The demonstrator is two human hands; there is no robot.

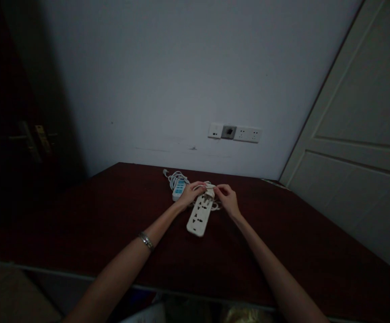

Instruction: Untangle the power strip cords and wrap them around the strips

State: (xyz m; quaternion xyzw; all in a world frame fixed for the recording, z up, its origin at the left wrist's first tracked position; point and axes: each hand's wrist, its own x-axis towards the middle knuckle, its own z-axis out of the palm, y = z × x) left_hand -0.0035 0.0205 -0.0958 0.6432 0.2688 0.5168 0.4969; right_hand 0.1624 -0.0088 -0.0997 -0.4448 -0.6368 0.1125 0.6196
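A white power strip point(199, 217) lies on the dark red table, tilted slightly, with its sockets facing up. Over its far end is a white plug point(209, 194), prongs pointing toward me. My left hand point(192, 194) pinches the white cord point(209, 186) just left of the plug. On the other side, my right hand point(227, 199) has thumb and fingertips closed on the same cord. Loops of cord point(216, 206) show beside the strip, partly hidden by my right hand. A second power strip point(179, 190), white with blue sockets, lies just beyond my left hand.
The second strip's cord point(176, 178) is coiled behind it, its plug point(165, 172) at the left. Wall sockets point(247, 134) sit above the table point(130, 211). A pale panelled door point(359, 134) stands at the right, a dark door with a handle point(29, 139) at the left.
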